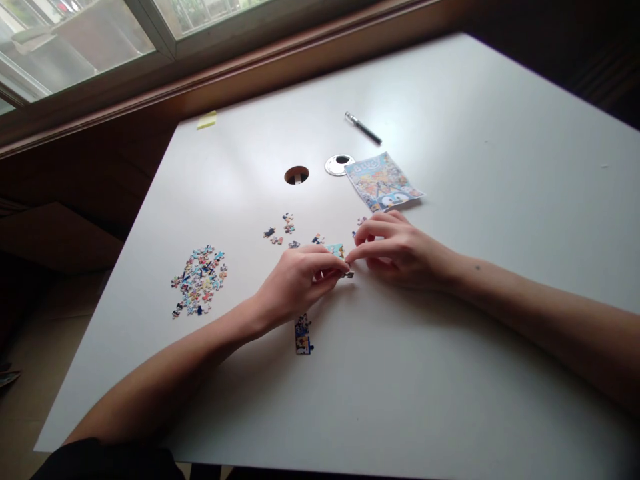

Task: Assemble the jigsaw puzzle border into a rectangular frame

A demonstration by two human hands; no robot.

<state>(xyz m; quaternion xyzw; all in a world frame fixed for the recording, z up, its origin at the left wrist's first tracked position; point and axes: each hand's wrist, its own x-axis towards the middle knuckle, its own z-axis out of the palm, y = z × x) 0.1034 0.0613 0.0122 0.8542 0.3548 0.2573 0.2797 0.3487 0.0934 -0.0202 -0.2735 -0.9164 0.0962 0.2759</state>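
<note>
Pale-blue jigsaw section (335,251) at curled hands (303,273), smooth white tabletop (430,380) below.

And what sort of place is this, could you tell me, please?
Probably a room at home or in an office; I cannot tell which. The signs: a white desk with a round hole, a window beyond it, and loose puzzle pieces.

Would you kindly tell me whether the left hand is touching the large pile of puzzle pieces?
Apart: the head view shows a stretch of white tabletop between the left hand and the pile of puzzle pieces.
</note>
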